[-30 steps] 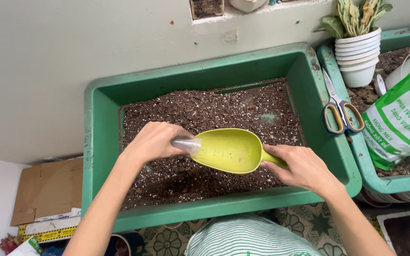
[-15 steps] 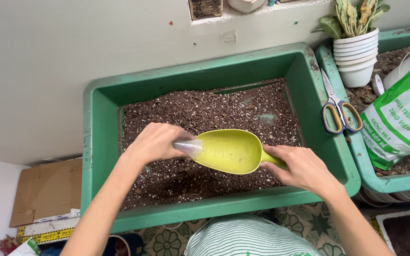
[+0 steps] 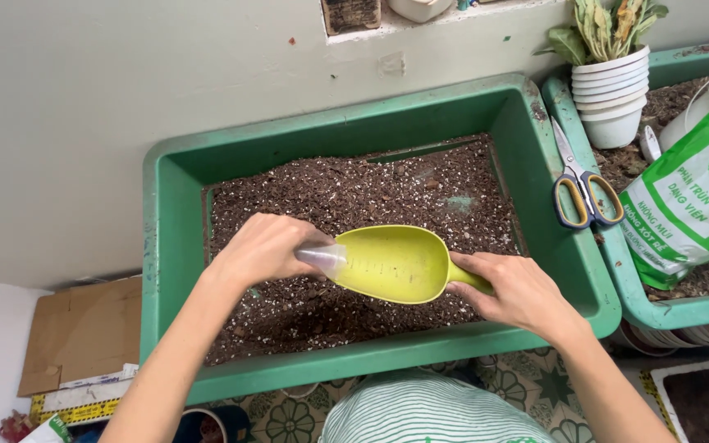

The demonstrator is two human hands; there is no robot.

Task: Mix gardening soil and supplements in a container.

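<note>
Lying level, scoop (image 3: 391,262) points left, handle in right hand (image 3: 519,291).

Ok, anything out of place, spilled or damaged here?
Only one oddity: scissors lie balanced across the adjoining rims of the two green tubs, not on a flat surface. No soil spilled; nothing looks broken.

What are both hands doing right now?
Left hand: closed around a small clear container, at the scoop's tip.
Right hand: closed on the yellow scoop handle.
</note>
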